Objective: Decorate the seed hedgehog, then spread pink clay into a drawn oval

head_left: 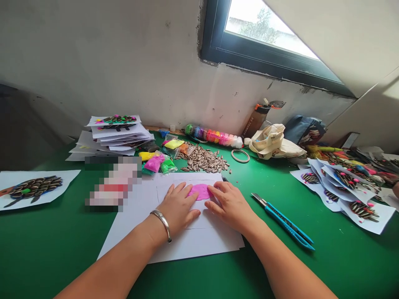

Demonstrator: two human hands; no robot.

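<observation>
A flattened patch of pink clay (200, 192) lies on a white sheet of paper (137, 232) with thin pencil lines on it. My left hand (178, 204), with a silver bangle at the wrist, rests on the paper, fingers spread, fingertips on the clay's left edge. On the other side, my right hand (229, 203) lies with its fingers apart, the fingertips touching the clay's right edge. Neither hand grasps anything. Beyond the paper are a heap of striped sunflower seeds (205, 159) and small bags of coloured clay (155, 162).
A blue cutter (283, 222) lies right of the paper. Stacks of seed pictures stand at the back left (120, 137) and right (349, 187). Along the wall are a clay tube pack (215, 136), a brown bottle (256, 120) and a cloth bag (269, 143). Part of another person's hand shows at the right edge.
</observation>
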